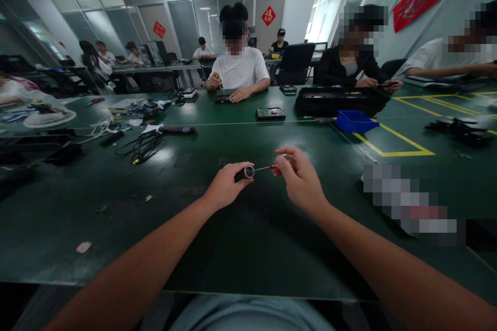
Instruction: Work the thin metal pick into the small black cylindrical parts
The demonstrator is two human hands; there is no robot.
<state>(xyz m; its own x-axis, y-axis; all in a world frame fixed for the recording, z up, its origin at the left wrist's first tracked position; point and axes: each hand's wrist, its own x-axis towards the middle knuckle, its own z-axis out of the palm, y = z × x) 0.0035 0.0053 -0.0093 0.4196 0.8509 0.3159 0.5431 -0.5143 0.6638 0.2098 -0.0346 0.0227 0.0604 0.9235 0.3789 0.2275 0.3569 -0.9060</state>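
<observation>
Head-worn camera, looking forward and down, close over green table [248, 248]

A blue bin [355, 121] is sitting on the green desk [233, 227] beyond and right of the hands. Black cables [142, 146] are lying far to their left, while a person in a white shirt [237, 67] is working opposite.

A small spool [249, 171] held between both hands above the table [240, 238]; bin [355, 121] beyond, right; cables [142, 146] left.
</observation>
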